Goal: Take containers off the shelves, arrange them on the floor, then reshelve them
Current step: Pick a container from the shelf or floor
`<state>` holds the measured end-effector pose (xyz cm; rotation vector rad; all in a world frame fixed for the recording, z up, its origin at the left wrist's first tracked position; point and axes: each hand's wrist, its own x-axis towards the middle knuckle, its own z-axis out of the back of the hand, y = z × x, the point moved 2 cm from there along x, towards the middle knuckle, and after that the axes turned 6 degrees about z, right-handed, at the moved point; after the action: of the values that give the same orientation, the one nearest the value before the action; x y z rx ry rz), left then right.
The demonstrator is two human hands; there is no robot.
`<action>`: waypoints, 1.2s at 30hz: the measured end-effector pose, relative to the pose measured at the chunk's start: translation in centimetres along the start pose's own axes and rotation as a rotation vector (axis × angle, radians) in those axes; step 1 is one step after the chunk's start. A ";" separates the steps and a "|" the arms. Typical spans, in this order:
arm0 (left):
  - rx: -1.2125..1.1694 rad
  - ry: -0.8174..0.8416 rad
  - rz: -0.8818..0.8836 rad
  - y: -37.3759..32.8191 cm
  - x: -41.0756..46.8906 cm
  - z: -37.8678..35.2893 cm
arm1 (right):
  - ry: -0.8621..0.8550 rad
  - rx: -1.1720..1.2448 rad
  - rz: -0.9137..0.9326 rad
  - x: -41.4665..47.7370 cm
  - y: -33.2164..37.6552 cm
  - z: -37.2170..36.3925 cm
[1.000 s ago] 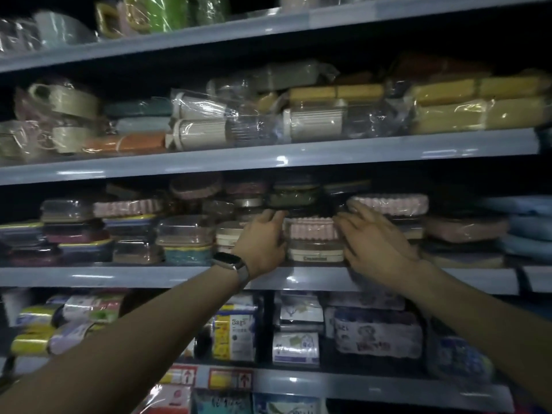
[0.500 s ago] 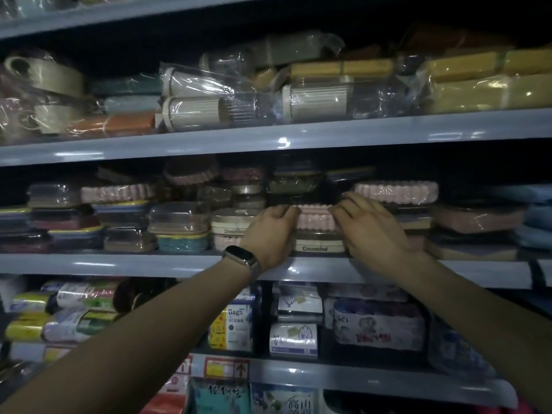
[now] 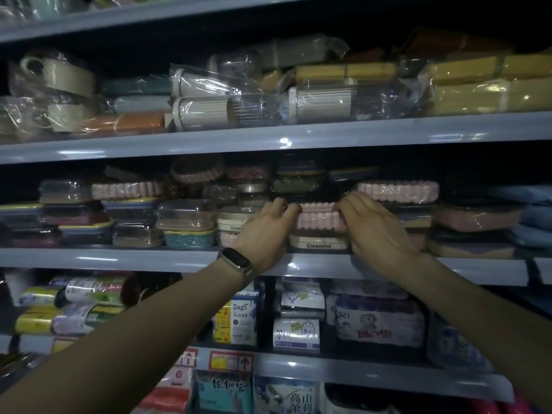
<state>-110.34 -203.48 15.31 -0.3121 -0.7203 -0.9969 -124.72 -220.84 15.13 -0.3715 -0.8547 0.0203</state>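
Observation:
A pink ribbed container (image 3: 318, 218) sits on top of a cream "Creamind" container (image 3: 318, 243) on the middle grey shelf (image 3: 149, 259). My left hand (image 3: 267, 231), with a watch on its wrist, grips the pink container's left end, fingers curled over its top edge. My right hand (image 3: 373, 225) grips its right end the same way. Both hands cover the container's ends, and only its middle front shows.
Stacked wrapped containers fill the middle shelf on both sides, including another pink ribbed one (image 3: 398, 191) at upper right. The upper shelf (image 3: 283, 135) holds wrapped canisters and yellow boxes. Bag rolls (image 3: 68, 306) and packaged goods (image 3: 236, 321) fill the lower shelf.
Both hands have closed in from the sides and now curl over the pink container's ends. The view has moved closer to the shelf.

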 end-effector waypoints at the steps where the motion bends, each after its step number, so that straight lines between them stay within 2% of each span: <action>1: -0.029 -0.010 0.001 0.1 -0.3 0.2 | -0.013 0.029 -0.003 0.1 0.2 0.2; 6: -0.144 -0.049 0.020 1.7 -2.3 2.0 | -0.032 0.164 -0.031 0.6 2.2 0.8; 10: -0.251 -0.110 0.023 3.4 -4.9 4.6 | -0.119 0.318 -0.040 1.0 5.5 1.1; 15: -0.248 -0.190 0.004 6.8 -9.5 7.7 | -0.121 0.539 -0.103 2.1 9.8 0.6; 18: -0.157 -0.220 0.034 8.7 -12.7 9.2 | -0.086 0.864 -0.303 3.2 12.6 0.6; 22: -0.072 -0.207 0.031 10.9 -16.9 11.0 | 0.034 1.537 -0.738 5.2 16.6 -0.5; 25: -0.009 -0.160 0.074 12.4 -20.5 12.1 | 0.126 1.817 -0.835 6.3 20.1 -0.4; 27: -0.025 -0.152 0.134 13.7 -23.4 12.8 | 0.186 1.873 -0.879 6.6 22.9 -0.7; 29: -0.158 -0.193 0.240 14.7 -26.4 13.3 | 0.261 1.918 -0.901 6.7 25.9 -1.4; 36: -0.732 -0.330 0.893 18.3 -38.0 14.5 | 0.489 1.993 -0.881 5.7 38.6 -5.0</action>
<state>-113.62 -161.21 1.62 -1.3319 -0.3949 -0.3029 -112.20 -185.37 3.70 1.7983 -0.1392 -0.0396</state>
